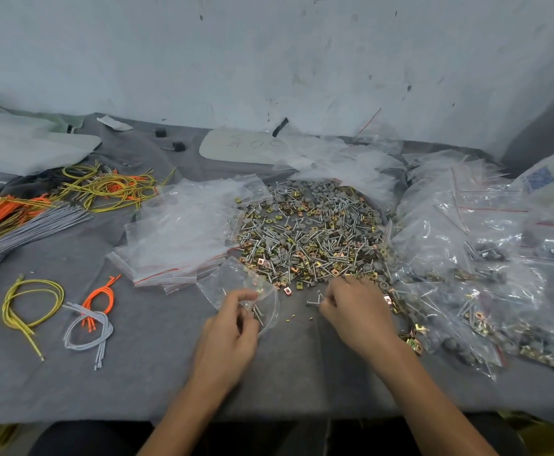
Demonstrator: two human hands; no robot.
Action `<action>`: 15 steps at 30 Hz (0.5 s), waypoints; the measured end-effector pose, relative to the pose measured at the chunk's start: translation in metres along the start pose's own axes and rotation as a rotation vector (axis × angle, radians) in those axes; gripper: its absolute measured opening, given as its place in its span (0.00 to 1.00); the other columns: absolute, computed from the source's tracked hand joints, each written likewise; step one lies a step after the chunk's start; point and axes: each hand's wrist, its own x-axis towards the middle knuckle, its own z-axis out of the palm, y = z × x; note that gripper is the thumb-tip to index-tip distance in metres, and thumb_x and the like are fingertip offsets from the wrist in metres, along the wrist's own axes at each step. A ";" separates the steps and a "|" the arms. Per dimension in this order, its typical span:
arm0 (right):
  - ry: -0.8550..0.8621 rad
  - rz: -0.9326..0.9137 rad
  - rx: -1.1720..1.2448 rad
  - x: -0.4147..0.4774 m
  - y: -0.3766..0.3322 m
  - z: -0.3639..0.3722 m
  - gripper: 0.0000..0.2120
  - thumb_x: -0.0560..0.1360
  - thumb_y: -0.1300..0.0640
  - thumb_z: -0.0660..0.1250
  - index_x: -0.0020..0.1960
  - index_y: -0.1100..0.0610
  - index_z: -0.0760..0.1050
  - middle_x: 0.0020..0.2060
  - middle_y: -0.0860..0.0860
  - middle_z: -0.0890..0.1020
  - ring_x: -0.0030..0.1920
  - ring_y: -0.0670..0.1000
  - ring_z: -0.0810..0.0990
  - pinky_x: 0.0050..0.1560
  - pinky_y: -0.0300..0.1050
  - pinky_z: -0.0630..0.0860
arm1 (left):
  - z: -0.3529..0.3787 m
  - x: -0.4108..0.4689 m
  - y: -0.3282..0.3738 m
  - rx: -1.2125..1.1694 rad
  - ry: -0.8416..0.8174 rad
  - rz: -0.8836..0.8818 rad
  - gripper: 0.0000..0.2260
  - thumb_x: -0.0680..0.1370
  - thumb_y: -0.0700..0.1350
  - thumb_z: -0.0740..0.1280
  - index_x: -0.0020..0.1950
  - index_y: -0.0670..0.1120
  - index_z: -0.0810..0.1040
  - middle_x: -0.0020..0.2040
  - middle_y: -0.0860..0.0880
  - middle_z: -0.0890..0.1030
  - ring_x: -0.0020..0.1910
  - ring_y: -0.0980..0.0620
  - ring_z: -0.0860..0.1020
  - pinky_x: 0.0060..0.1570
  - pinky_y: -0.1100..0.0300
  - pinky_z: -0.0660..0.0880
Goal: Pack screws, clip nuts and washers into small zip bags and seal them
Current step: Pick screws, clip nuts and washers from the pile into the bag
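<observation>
the left hand, at 6 o'clock, pinches the mouth of a small bag with curled fingers; a clip nut already lies inside. the right hand, just beside it at 5 o'clock, seems to pinch a couple of screws at the near edge of the pile. the limp mouth could sag shut, so the screws miss and roll over the tabletop, or a tip could snag the film. empty bags lie at 10 o'clock; filled bags at 3 crowd the right wrist; wires at 9 lie well apart.
</observation>
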 end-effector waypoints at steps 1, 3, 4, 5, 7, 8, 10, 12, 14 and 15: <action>0.004 -0.001 0.103 -0.004 -0.001 -0.002 0.05 0.79 0.51 0.60 0.48 0.50 0.74 0.46 0.48 0.80 0.49 0.54 0.77 0.47 0.49 0.69 | 0.000 0.000 0.000 0.002 0.001 0.000 0.12 0.76 0.50 0.60 0.58 0.62 0.73 0.31 0.52 0.74 0.29 0.53 0.72 0.33 0.49 0.71; -0.045 0.012 0.364 -0.014 -0.007 -0.006 0.04 0.78 0.52 0.64 0.44 0.48 0.72 0.39 0.45 0.80 0.41 0.48 0.77 0.40 0.47 0.68 | 0.000 0.000 0.000 0.007 0.002 -0.003 0.12 0.76 0.51 0.60 0.58 0.62 0.72 0.31 0.52 0.74 0.29 0.54 0.73 0.33 0.49 0.72; -0.078 0.005 0.473 -0.019 -0.014 -0.007 0.04 0.76 0.51 0.66 0.42 0.47 0.73 0.36 0.44 0.81 0.38 0.44 0.77 0.38 0.44 0.69 | -0.001 0.000 0.000 0.010 0.001 -0.004 0.12 0.76 0.51 0.59 0.58 0.62 0.72 0.31 0.53 0.74 0.29 0.54 0.73 0.33 0.49 0.72; -0.097 -0.015 0.546 -0.024 -0.022 -0.007 0.04 0.75 0.51 0.67 0.41 0.47 0.74 0.35 0.44 0.81 0.38 0.42 0.78 0.37 0.41 0.71 | -0.001 0.001 0.000 0.013 -0.001 -0.003 0.12 0.76 0.52 0.59 0.59 0.62 0.72 0.32 0.53 0.75 0.30 0.54 0.74 0.33 0.49 0.73; -0.089 -0.080 0.619 -0.032 -0.039 -0.004 0.02 0.73 0.52 0.68 0.42 0.48 0.75 0.35 0.44 0.81 0.38 0.43 0.78 0.40 0.42 0.74 | 0.000 0.000 -0.001 0.011 0.001 -0.001 0.13 0.75 0.54 0.58 0.59 0.63 0.72 0.32 0.54 0.75 0.30 0.55 0.74 0.33 0.50 0.73; -0.054 -0.120 0.620 -0.034 -0.047 -0.001 0.01 0.72 0.53 0.68 0.43 0.49 0.76 0.36 0.44 0.81 0.39 0.44 0.78 0.42 0.45 0.75 | 0.000 0.000 0.000 0.006 0.002 0.001 0.13 0.75 0.55 0.58 0.59 0.63 0.72 0.32 0.54 0.76 0.30 0.56 0.75 0.33 0.50 0.74; 0.059 -0.191 0.550 -0.032 -0.063 0.005 0.02 0.73 0.53 0.67 0.43 0.50 0.75 0.38 0.45 0.80 0.41 0.48 0.77 0.44 0.48 0.72 | -0.002 0.000 0.001 0.011 0.012 0.016 0.12 0.75 0.54 0.58 0.58 0.63 0.72 0.33 0.55 0.77 0.30 0.56 0.75 0.33 0.51 0.75; 0.180 -0.216 0.458 -0.030 -0.074 0.011 0.01 0.75 0.53 0.68 0.45 0.50 0.77 0.41 0.46 0.80 0.44 0.51 0.76 0.44 0.48 0.70 | -0.003 -0.002 0.003 0.016 0.048 0.038 0.11 0.76 0.53 0.58 0.57 0.63 0.73 0.35 0.56 0.78 0.31 0.57 0.77 0.33 0.57 0.75; 0.296 -0.238 0.392 -0.027 -0.081 0.017 0.02 0.75 0.54 0.72 0.46 0.52 0.80 0.41 0.48 0.81 0.43 0.54 0.77 0.44 0.49 0.73 | -0.004 -0.003 0.004 -0.018 0.085 0.055 0.11 0.76 0.52 0.59 0.57 0.63 0.73 0.37 0.57 0.79 0.33 0.58 0.79 0.33 0.66 0.73; 0.333 -0.243 0.378 -0.027 -0.081 0.020 0.03 0.75 0.54 0.73 0.47 0.52 0.81 0.41 0.49 0.80 0.43 0.54 0.77 0.43 0.49 0.74 | -0.004 -0.003 0.005 -0.015 0.089 0.061 0.11 0.76 0.52 0.59 0.57 0.63 0.73 0.37 0.58 0.79 0.32 0.60 0.79 0.33 0.66 0.72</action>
